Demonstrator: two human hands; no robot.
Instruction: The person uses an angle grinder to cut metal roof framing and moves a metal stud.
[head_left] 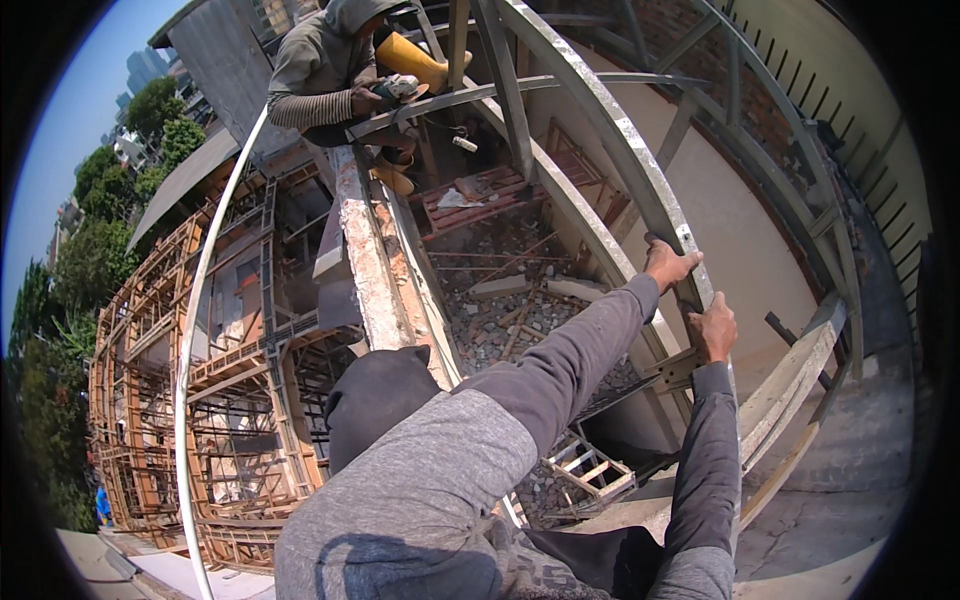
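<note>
A long grey steel beam (628, 140) runs from the top of the view down toward my right side. My left hand (670, 264) is closed round it, the arm stretched across from the lower left. Just below, my right hand (714, 328) also grips the beam, fingers partly hidden behind its edge. Close under my hands a steel plate with bolts (678, 370) joins the framework. At the upper left a co-worker in a grey hood holds an angle grinder (396, 90) against a crossing steel bar (470, 95).
A rough wall top (362, 240) runs beside me. Deep below lie rubble (500, 325), a red scaffold platform (480, 195) and a ladder-like frame (592, 468). A white pipe (192, 330) bends along the left, past timber formwork (130, 370). Spiked bars (885, 150) line the far right.
</note>
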